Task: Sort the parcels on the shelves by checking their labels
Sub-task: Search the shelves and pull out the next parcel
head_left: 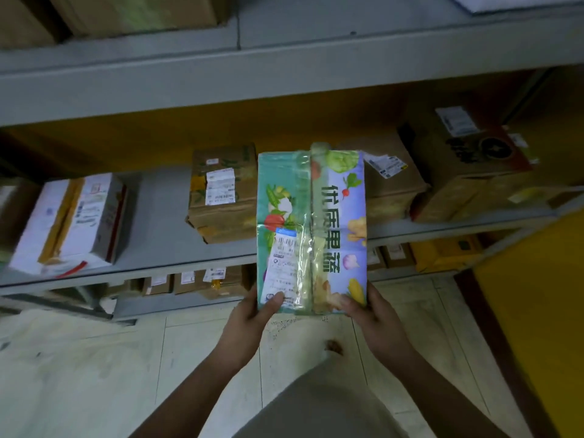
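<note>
Head view: left hand [252, 314] and right hand [371, 306] grasp a produce-printed parcel [313, 229], shipping label [282, 267] upward, probably for reading.

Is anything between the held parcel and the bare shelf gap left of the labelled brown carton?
Nothing visible. The left hand and right hand hold the printed parcel before the shelf; the bare stretch between the white box and brown carton lies open to its left.
</note>
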`<state>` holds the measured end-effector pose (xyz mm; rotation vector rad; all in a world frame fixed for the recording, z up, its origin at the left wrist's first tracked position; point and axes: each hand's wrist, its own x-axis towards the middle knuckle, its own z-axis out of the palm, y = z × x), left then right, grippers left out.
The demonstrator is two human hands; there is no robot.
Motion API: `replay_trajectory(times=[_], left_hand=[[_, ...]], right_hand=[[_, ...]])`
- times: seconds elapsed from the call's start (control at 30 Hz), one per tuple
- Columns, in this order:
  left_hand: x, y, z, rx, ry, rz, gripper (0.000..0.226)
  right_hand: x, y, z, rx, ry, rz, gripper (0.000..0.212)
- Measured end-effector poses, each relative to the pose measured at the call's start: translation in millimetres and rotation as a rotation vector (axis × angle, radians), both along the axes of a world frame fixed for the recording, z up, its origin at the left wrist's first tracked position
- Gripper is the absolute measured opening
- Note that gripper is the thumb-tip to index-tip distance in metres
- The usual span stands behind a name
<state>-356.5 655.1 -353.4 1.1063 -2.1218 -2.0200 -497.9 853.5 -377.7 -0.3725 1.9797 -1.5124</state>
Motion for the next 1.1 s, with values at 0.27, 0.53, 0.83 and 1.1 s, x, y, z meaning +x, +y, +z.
replay_trajectory(times=[0.27,0.53,0.83,1.1], left_hand=[[67,22,46,-0.081,0.137,0.02,0.042],[113,35,32,-0.057,0.102,0.025,0.043],[125,31,26,-0.034,0.116,0.067,0.048],[117,32,15,-0.025,0.125,0.077,0.048]], right_hand=[[73,23,50,-0.103,0.116,-0.027,0.052],[120,35,40,-0.092,0.086,-0.043,0.05],[123,28,32,-0.091,0.093,-0.011,0.048],[112,28,18,-0.095,0.08,0.0,0.045]])
